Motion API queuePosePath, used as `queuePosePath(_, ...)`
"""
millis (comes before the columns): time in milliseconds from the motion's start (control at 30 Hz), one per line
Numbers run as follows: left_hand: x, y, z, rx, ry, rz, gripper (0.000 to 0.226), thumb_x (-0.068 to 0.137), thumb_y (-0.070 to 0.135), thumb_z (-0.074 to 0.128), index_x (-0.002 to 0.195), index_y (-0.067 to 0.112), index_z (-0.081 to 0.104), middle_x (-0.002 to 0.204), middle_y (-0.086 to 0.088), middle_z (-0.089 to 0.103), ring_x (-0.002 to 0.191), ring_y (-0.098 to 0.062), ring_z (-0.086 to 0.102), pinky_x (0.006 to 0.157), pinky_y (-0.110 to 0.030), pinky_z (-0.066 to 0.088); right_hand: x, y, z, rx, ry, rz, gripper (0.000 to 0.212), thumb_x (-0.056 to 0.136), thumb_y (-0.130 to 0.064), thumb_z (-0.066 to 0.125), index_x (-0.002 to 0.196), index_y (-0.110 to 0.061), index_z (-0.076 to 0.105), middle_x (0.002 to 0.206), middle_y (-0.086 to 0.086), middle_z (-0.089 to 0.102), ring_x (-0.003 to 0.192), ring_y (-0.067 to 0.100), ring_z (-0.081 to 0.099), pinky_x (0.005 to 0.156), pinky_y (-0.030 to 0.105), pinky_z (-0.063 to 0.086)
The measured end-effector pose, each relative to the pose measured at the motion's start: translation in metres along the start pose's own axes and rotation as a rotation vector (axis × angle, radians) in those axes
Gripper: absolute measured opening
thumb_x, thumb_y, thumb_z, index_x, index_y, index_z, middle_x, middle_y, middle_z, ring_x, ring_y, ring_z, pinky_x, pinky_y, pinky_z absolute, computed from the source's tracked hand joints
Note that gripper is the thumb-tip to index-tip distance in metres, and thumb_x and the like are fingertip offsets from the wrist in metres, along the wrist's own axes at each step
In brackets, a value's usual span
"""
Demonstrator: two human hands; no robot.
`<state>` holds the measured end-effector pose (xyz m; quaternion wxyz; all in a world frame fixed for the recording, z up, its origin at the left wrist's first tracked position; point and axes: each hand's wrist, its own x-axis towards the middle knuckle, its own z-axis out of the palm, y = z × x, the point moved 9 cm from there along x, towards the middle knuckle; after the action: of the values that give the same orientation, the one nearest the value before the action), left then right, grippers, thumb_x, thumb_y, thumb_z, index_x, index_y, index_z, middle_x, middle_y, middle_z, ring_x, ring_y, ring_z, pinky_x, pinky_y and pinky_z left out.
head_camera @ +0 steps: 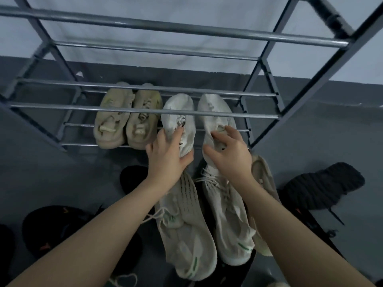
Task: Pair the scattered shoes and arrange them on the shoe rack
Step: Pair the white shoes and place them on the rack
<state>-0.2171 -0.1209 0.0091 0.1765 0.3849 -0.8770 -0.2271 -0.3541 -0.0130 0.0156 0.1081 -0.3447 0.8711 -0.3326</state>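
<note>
A grey metal shoe rack (pixel 143 110) stands against the wall. On its lowest shelf sits a beige pair (pixel 128 119) at the left. Right of it lie two white shoes. My left hand (pixel 165 156) grips the heel of the left white shoe (pixel 178 112). My right hand (pixel 228 154) grips the heel opening of the right white shoe (pixel 215 110). On the floor below my hands lies another white pair with green marks (pixel 205 220), toes toward me.
A beige shoe (pixel 263 175) lies on the floor under my right forearm. Black shoes lie around: one at the right (pixel 323 185), one at the lower left (pixel 56 226), one under my left wrist (pixel 132 179). The floor is dark grey.
</note>
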Motion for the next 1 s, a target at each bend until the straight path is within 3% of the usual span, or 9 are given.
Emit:
queuePosePath(167, 0.031, -0.001, 0.02, 0.053, 0.04, 0.004, 0.065, 0.083, 0.041, 0.061, 0.14, 0.022, 0.034, 0.132, -0.019, 0.039, 0.119, -0.037, 0.04, 0.094, -0.047, 0.03, 0.039, 0.0, 0.014, 0.02, 0.003, -0.042, 0.043, 0.076, -0.04, 0.065, 0.116, -0.025, 0.065, 0.128, -0.001, 0.051, 0.108, 0.029, 0.056, 0.088, 0.049, 0.048)
queuePosePath(267, 0.043, -0.011, 0.042, 0.164, -0.072, -0.059, 0.071, 0.084, 0.049, 0.056, 0.143, 0.024, 0.025, 0.136, -0.019, 0.036, 0.119, -0.037, 0.036, 0.095, -0.046, 0.029, 0.053, 0.012, 0.027, -0.007, -0.052, -0.005, 0.037, 0.079, -0.036, 0.065, 0.114, -0.023, 0.065, 0.127, 0.003, 0.051, 0.113, 0.035, 0.05, 0.097, 0.049, 0.042)
queuePosePath(400, 0.034, -0.026, 0.062, 0.139, -0.248, -0.048, 0.09, 0.076, 0.053, 0.062, 0.145, 0.034, 0.007, 0.145, -0.021, 0.021, 0.126, -0.039, 0.029, 0.102, -0.047, 0.026, 0.046, 0.04, 0.038, -0.092, -0.172, 0.08, 0.056, 0.08, -0.049, 0.063, 0.132, -0.038, 0.046, 0.155, 0.004, 0.022, 0.137, 0.036, 0.022, 0.112, 0.051, 0.018)
queuePosePath(500, 0.031, -0.028, 0.053, -0.022, -0.208, 0.013, 0.088, 0.076, 0.042, 0.069, 0.146, 0.03, 0.016, 0.14, -0.018, 0.03, 0.121, -0.038, 0.039, 0.1, -0.047, 0.035, 0.03, 0.045, 0.047, -0.028, -0.241, 0.016, 0.065, 0.081, -0.04, 0.066, 0.139, -0.037, 0.036, 0.157, 0.005, 0.007, 0.139, 0.037, 0.018, 0.112, 0.055, 0.022)
queuePosePath(733, 0.021, -0.023, 0.055, -0.151, -0.081, 0.01, 0.074, 0.086, 0.024, 0.063, 0.147, 0.015, 0.021, 0.148, -0.023, 0.021, 0.135, -0.037, 0.029, 0.101, -0.048, 0.041, 0.03, 0.035, 0.039, -0.058, -0.018, -0.089, 0.043, 0.085, -0.021, 0.067, 0.126, -0.013, 0.056, 0.14, 0.017, 0.036, 0.128, 0.039, 0.036, 0.105, 0.058, 0.032)
queuePosePath(1000, 0.04, -0.027, 0.058, -0.17, -0.103, -0.037, 0.073, 0.082, 0.026, 0.068, 0.143, 0.023, 0.029, 0.15, -0.016, 0.022, 0.135, -0.031, 0.032, 0.098, -0.046, 0.045, 0.032, 0.033, 0.046, -0.155, -0.035, -0.148, 0.04, 0.085, -0.025, 0.066, 0.123, -0.019, 0.06, 0.136, 0.012, 0.044, 0.12, 0.04, 0.044, 0.098, 0.055, 0.038)
